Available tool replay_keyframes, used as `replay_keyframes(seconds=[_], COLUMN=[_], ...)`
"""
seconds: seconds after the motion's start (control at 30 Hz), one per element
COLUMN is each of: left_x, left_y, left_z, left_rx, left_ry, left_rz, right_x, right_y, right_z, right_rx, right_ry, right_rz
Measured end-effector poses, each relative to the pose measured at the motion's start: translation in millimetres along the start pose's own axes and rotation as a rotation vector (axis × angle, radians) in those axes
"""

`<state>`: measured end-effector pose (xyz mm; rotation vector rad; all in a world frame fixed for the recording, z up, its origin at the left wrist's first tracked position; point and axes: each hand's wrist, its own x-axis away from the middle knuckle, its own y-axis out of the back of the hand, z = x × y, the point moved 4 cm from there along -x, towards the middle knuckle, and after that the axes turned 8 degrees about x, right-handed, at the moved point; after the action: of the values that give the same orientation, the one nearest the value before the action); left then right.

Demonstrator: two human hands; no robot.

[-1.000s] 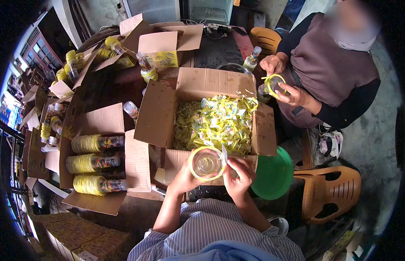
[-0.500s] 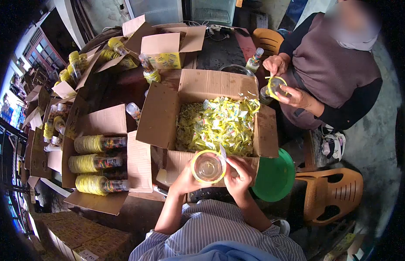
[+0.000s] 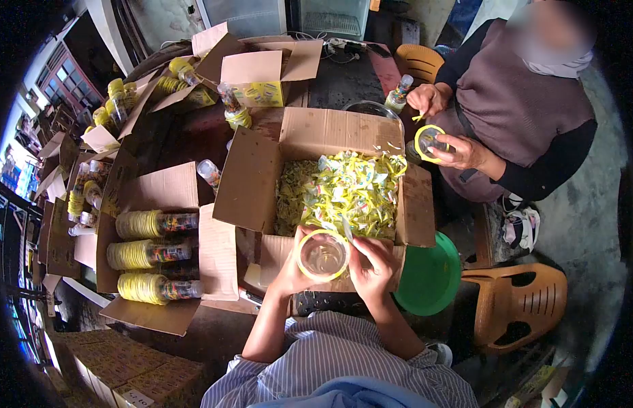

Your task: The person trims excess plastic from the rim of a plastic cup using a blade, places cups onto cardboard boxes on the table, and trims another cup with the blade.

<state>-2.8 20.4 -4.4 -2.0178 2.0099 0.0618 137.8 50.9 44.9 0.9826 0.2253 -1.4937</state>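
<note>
A clear plastic cup (image 3: 323, 256) with a yellow rim is in my left hand (image 3: 293, 272), its mouth tipped up toward me. My fingers wrap its left side. At the rim's right side, my right hand (image 3: 372, 270) pinches a thin, pale, blade-like piece (image 3: 347, 228); its exact kind is unclear. Just beyond both hands stands an open cardboard box (image 3: 248, 180), heaped with yellow and clear plastic scraps (image 3: 350, 194).
Stacked yellow-rimmed cups (image 3: 141, 255) lie in an open box on the left. Across the table, another person (image 3: 520, 115) holds a similar cup (image 3: 430, 143). A green basin (image 3: 432, 275) and an orange chair (image 3: 520, 302) are at right.
The cup in my left hand has tilted slightly, and my right hand has shifted a little left and down. The other person's hands have moved apart, with a yellow strip between the fingers.
</note>
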Motion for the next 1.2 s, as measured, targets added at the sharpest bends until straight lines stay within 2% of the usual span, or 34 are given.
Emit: replay_keyframes(seconds=[0.23,0.43,0.73,0.93,1.07,1.17,1.2], left_x=[-0.5,-0.8,2.0,4.6,1.5,-2.1,-2.8], left_y=[0.6,-4.7,-2.1,-6.0,-2.5,-8.1,-7.4], left_z=[3.7,-0.9,-4.7,-2.8,-0.4,-6.3,-7.3], left_rx=[0.185,0.198,0.043,0.041,0.043,0.269,0.279], left_ry=[-0.047,-0.019,-0.016,-0.019,-0.002,0.057,0.021], left_rz=[-0.059,-0.074,-0.028,0.038,0.044,-0.038,-0.050], right_x=[5.1,11.4,8.6,-0.7,-10.1,-1.8,-2.4], right_y=[4.7,3.4,3.4,0.7,0.0,-1.7,-0.7], right_z=[12.6,17.2,17.9,7.2,1.8,-5.2,-3.6], right_rx=[-0.006,-0.007,0.045,0.014,-0.027,-0.058,-0.063], right_ry=[0.002,-0.022,0.069,0.008,0.033,-0.086,-0.091], right_rz=[-0.057,-0.099,-0.084,-0.062,0.028,-0.069,-0.078])
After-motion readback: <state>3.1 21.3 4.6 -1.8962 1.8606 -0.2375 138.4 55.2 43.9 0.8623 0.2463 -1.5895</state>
